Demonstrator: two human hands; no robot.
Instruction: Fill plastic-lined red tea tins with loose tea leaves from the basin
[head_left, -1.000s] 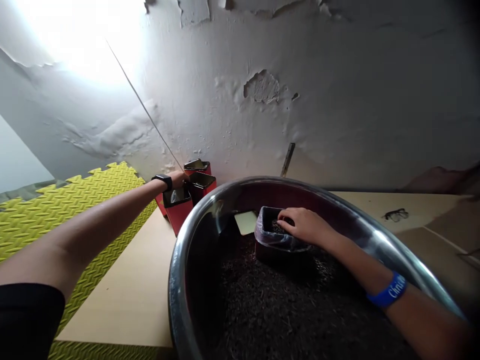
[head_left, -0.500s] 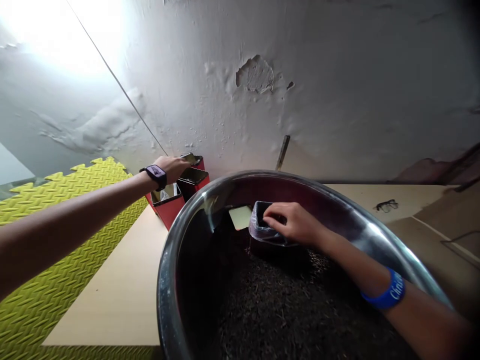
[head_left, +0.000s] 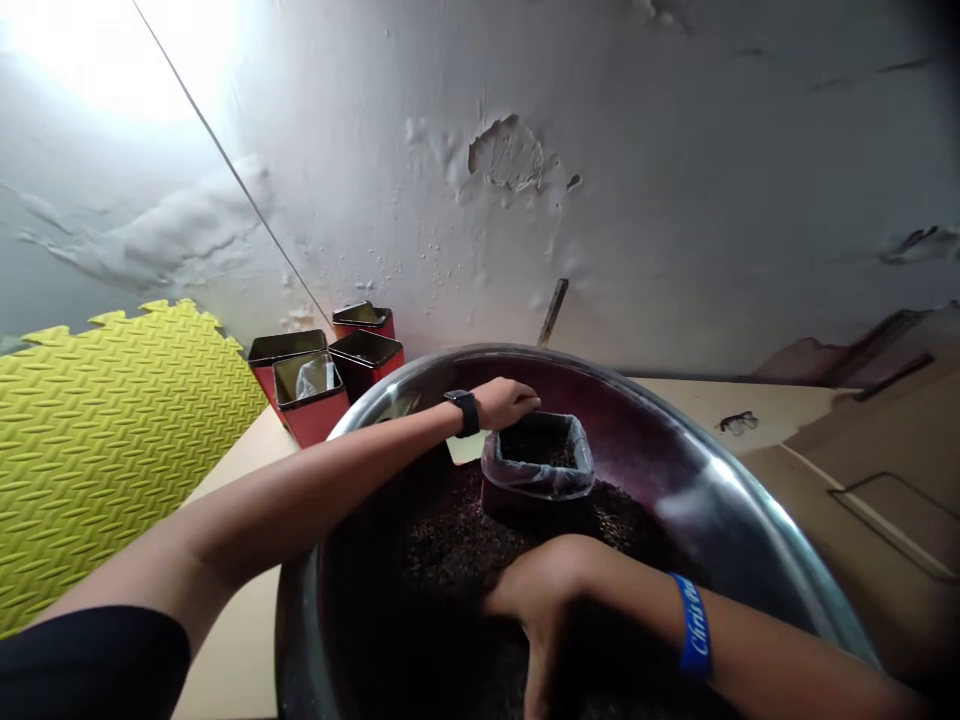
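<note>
Left hand [head_left: 507, 403] moved over steel basin [head_left: 750, 480], right hand [head_left: 547, 600], blue wristband [head_left: 691, 625] reading "Chris"

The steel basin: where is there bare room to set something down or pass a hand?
Free: the tabletop right of the basin, toward the eyeglasses, and a strip left of it, below the left forearm. Crowded: red tins beyond the rim, and inside it, where the lined bin, left hand and right hand crowd over dark granules.
</note>
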